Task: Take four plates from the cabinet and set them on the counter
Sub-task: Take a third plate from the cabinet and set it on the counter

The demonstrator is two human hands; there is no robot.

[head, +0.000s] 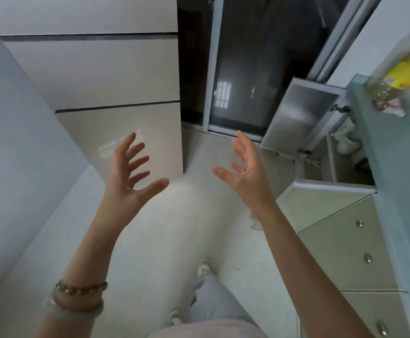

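Viewing the head feed, I logged both hands raised over the pale floor (174, 228), palms turned toward each other and well apart.

- The left hand (131, 172), at 9 o'clock from frame centre, had its fingers straight and fanned wide with the thumb out. It gripped nothing. Two bracelets (79, 289) sat on that forearm at 7 o'clock.
- The right hand (245, 167), at 3 o'clock, was spread too, with the fingers slightly bent. It also held nothing.
- The cabinet (321, 162) lay low at 2 o'clock, under the counter (379, 132). Its ribbed-glass door (301, 115) was swung open toward the floor.
- Something white (347, 140) showed inside the cabinet, but it was too blurred to name, and I could not make out any plates there.
- The counter ran along the right edge from 2 to 4 o'clock. A bottle with a yellow label (403, 69) stood on it at 2 o'clock, smeared by motion.
- Drawers with round knobs (345, 240) sat beneath the counter at 4 o'clock.
- A dark sliding glass door (243, 69) was at 12 o'clock, and a tall pale cupboard (116, 81) at 11 o'clock.
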